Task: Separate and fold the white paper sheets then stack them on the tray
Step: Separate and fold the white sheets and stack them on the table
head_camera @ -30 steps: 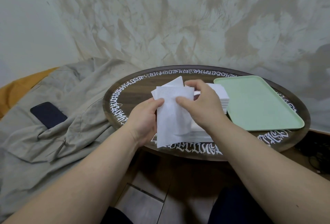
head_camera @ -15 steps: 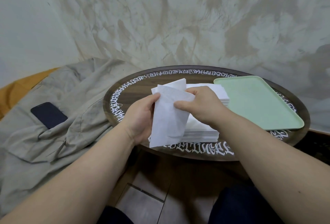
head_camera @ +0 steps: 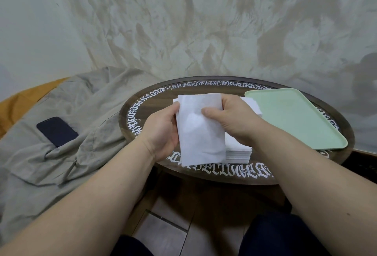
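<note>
White thin paper sheet point(head_camera: 201, 131) was pinched by left hand point(head_camera: 163, 131) and right hand point(head_camera: 230, 119); uneven pulling might have skewed its fold or torn it.

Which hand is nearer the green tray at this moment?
Right. The right hand pinches the white sheet just left of the green tray, a short gap away. The left hand grips the sheet's far edge, further from the tray.

Single head-worn wide-angle view, facing forward and down from above the seated person's lap. Close range: forearms fill the foreground, table point(head_camera: 204, 176) mid-frame, wall point(head_camera: 183, 21) behind. No second view.
</note>
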### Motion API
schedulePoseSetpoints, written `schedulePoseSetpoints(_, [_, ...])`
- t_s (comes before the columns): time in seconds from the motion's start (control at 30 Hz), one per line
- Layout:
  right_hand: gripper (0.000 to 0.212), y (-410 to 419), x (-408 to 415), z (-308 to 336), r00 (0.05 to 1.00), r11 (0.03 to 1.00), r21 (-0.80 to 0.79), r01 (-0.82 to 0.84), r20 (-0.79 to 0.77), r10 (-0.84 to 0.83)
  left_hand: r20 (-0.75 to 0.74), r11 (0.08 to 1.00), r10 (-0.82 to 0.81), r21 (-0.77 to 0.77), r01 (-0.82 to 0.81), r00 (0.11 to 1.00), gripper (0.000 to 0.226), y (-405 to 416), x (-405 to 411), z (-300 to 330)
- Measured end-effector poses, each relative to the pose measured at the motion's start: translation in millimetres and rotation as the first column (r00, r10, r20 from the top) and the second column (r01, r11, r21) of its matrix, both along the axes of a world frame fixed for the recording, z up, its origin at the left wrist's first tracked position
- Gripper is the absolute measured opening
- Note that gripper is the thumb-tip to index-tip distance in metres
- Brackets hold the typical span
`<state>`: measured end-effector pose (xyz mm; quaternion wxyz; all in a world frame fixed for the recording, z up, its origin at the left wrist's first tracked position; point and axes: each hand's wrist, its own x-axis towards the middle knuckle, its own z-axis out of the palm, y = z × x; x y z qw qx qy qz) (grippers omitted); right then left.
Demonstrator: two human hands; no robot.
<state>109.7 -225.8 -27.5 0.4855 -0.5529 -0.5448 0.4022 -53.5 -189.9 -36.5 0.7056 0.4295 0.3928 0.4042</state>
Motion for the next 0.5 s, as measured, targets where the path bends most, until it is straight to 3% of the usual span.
schedulePoseSetpoints(0.13, [0.018,1.6,-2.9,-2.2,1.000,0.999,-0.034,0.007,-0.010,-0.007,0.004,1.000,-0.020,0.020,0.020,1.000,0.040,-2.4,1.4,-0.6])
schedulePoseSetpoints(0.3, [0.016,1.0,-1.3,-4.9,0.999,0.999,-0.033,-0.024,0.026,0.025,-0.165,0.991,-0.033,0.123,0.054,0.986,0.026,-2.7,1.8,-4.3])
schedulePoseSetpoints(0.5, [0.015,0.0,0.9,-6.5,0.998,0.999,-0.031,-0.042,0.037,0.043,-0.232,0.984,-0.052,0.155,0.090,0.971,0.025,-2.5,2.3,-5.6])
